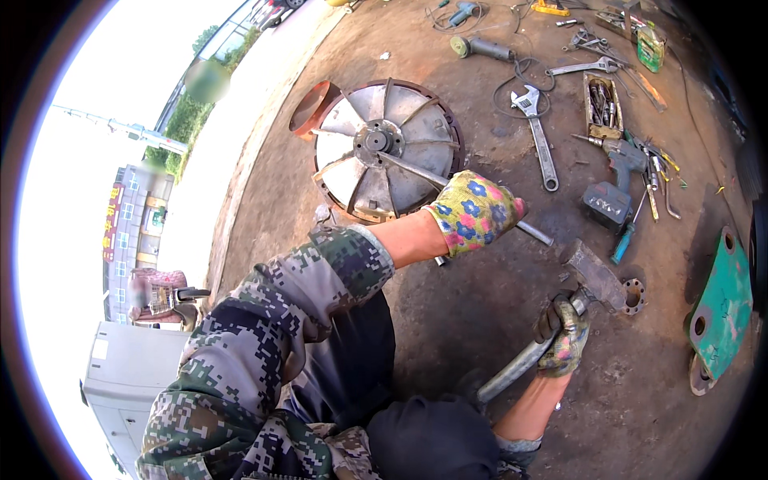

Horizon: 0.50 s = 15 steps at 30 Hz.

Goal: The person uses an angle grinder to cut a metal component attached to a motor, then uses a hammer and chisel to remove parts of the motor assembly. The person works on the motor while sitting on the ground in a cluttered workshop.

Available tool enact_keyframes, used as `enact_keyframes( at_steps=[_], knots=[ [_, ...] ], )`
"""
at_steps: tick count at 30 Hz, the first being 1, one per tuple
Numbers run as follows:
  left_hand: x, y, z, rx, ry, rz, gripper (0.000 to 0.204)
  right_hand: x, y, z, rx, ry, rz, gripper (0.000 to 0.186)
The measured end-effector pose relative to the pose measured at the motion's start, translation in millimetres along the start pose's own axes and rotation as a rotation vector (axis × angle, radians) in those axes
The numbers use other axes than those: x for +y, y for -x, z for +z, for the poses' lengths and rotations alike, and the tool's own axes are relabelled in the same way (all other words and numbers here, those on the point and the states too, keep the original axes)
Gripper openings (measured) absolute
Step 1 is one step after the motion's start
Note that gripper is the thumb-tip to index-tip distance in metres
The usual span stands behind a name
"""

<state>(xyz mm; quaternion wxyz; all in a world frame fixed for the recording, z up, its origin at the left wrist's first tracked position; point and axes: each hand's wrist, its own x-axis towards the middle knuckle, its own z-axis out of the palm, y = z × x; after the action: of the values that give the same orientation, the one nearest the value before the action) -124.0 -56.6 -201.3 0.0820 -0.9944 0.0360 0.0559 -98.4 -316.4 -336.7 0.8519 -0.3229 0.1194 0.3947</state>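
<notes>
My left hand (476,212), in a floral glove, is closed around a long metal bar (416,170) that reaches to the central hub (378,141) of a round metal wheel (356,184) with radial ribs, lying on the ground. My right hand (564,336), also gloved, grips the metal handle of a sledgehammer (592,276) at the lower right. A small steel flange (634,297) with bolt holes sits beside the hammer head. An orange metal ring (310,108) is behind the wheel at its left.
An adjustable wrench (540,140), cordless drill (610,192), angle grinder (484,50), socket box (602,104) and screwdriver (626,236) lie beyond. A green plate (716,312) is far right. A scooter (164,298), grey vehicle (128,376) and building (132,232) stand left.
</notes>
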Motion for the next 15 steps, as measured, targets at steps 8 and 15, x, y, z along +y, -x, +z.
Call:
enact_keyframes(
  at_steps=[8,15],
  knots=[
    [3.5,3.3,-2.4,0.037,-0.031,0.019,0.013,-4.2,0.9,26.4,-0.081,0.164,0.036,0.014],
    [-2.6,3.0,12.2,0.096,-0.086,0.025,0.015,-1.4,-4.7,14.4,-0.079,0.128,0.083,0.015]
  ],
)
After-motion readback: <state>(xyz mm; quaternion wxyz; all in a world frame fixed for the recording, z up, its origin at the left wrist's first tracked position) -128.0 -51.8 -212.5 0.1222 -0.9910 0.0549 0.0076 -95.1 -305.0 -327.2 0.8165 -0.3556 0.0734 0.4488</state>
